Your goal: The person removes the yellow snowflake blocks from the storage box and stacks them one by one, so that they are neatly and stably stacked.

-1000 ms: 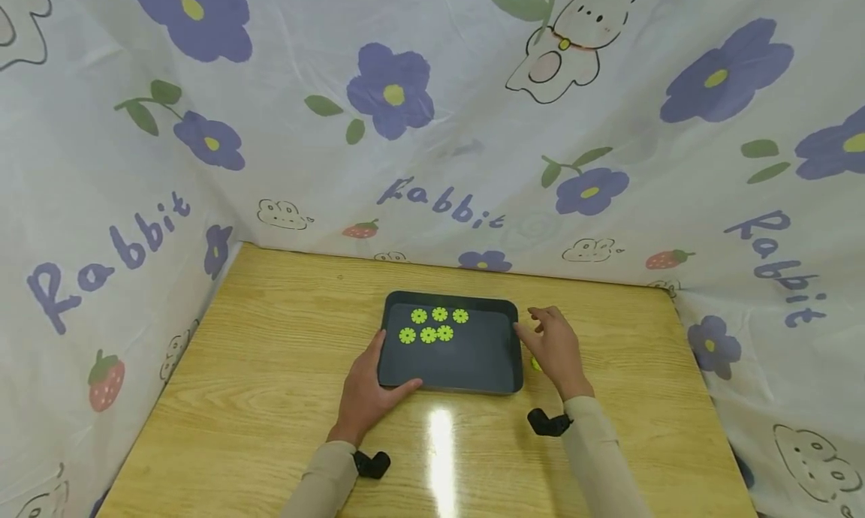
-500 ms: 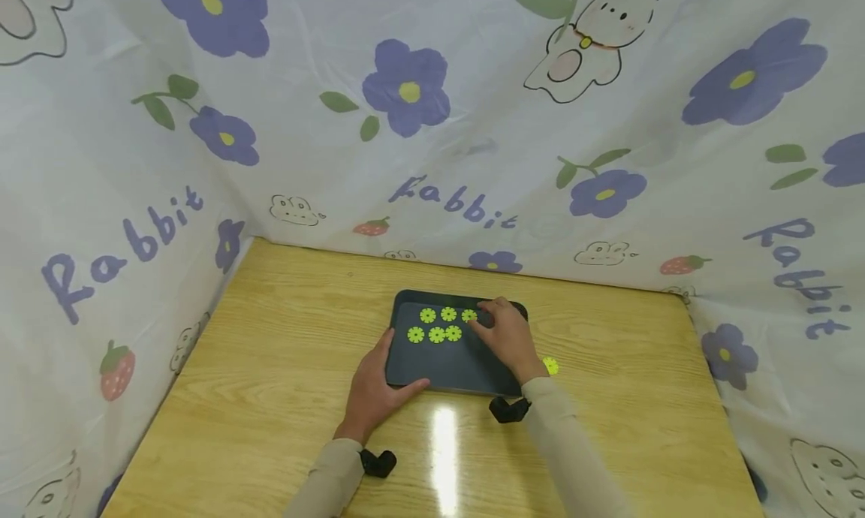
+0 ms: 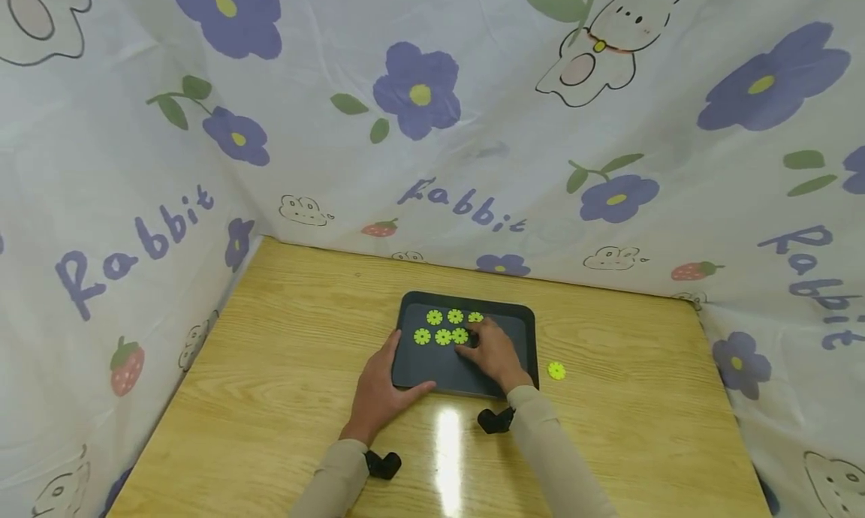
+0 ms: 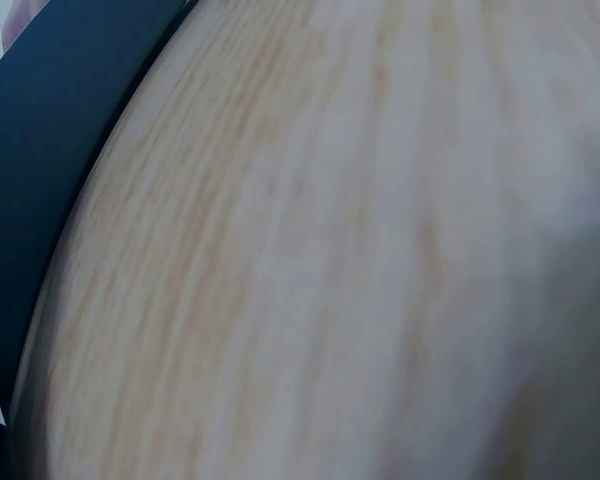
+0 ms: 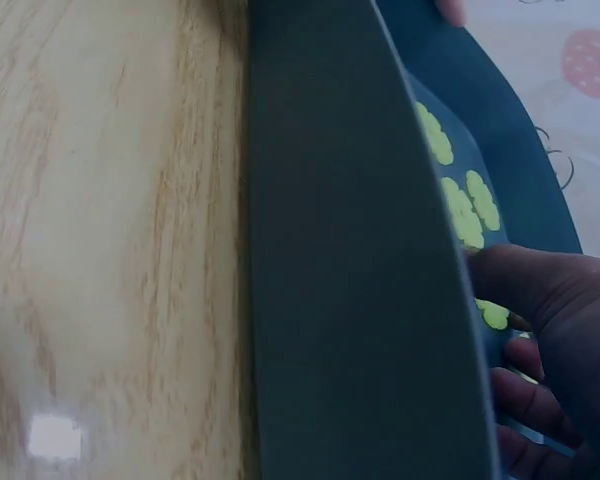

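At the left, printed cloth (image 3: 122, 180): it hangs like a white wall with purple flowers (image 3: 235, 135) and strawberries (image 3: 127, 368); the same cloth continues behind the tabletop (image 3: 290, 315) and on the right.
Left hand (image 3: 380, 390): it is spread around the near left corner of the tray (image 3: 419, 366), with the fingers along the left wall and the thumb stretched at the near edge; a black device (image 3: 384, 465) sits beside the cuff of a beige sleeve (image 3: 334, 477).
Tray: dark and rectangular, it lies flat on the wooden tabletop.
Six discs (image 3: 435, 317): yellow-green, with notched edges, they lie inside the tray in two rows of three; in the near row, the middle and right ones touch.
Right hand (image 3: 496, 353): it reaches over the right part of the tray, thumb and forefinger slightly apart, at the right end of the near row; I cannot tell whether they pinch a disc.
Single disc (image 3: 556, 371): yellow-green also, it lies flat on the tabletop, just beside the right wall of the tray.
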A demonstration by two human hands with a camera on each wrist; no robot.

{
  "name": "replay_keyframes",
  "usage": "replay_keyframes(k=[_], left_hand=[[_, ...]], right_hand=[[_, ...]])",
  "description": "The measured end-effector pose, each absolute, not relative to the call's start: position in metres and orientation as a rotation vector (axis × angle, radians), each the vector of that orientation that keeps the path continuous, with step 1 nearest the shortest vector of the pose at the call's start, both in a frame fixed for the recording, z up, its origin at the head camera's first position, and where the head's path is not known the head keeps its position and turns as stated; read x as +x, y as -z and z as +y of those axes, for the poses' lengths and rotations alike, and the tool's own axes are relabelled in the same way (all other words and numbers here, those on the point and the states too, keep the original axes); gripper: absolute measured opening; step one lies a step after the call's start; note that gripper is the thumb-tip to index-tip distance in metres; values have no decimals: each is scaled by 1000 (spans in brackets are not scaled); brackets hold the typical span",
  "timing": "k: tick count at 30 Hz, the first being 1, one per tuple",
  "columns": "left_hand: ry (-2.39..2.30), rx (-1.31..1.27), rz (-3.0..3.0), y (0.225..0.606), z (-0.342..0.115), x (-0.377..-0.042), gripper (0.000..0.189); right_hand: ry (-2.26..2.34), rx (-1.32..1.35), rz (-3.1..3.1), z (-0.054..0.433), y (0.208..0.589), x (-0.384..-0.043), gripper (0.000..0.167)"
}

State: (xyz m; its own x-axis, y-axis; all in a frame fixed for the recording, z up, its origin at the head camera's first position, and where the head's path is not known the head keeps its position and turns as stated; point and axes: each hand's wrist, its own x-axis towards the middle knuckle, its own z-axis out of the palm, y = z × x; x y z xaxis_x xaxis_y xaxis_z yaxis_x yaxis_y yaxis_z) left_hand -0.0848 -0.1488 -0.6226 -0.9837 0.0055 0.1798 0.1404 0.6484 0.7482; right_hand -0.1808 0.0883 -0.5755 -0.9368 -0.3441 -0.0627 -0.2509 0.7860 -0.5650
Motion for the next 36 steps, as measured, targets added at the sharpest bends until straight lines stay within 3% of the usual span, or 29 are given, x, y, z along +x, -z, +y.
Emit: replay_keyframes(k=[9, 18, 36], left_hand=[[1237, -137, -2689, 622, -145, -83, 115], [1245, -116, -2710, 624, -144, -82, 117], [1210, -136, -2711, 622, -148, -84, 113]], right_hand=[[838, -490, 2858, 85, 576, -177, 41], [667, -560, 2948, 87, 577, -170, 45], [924, -564, 3040, 103, 567, -159, 38]])
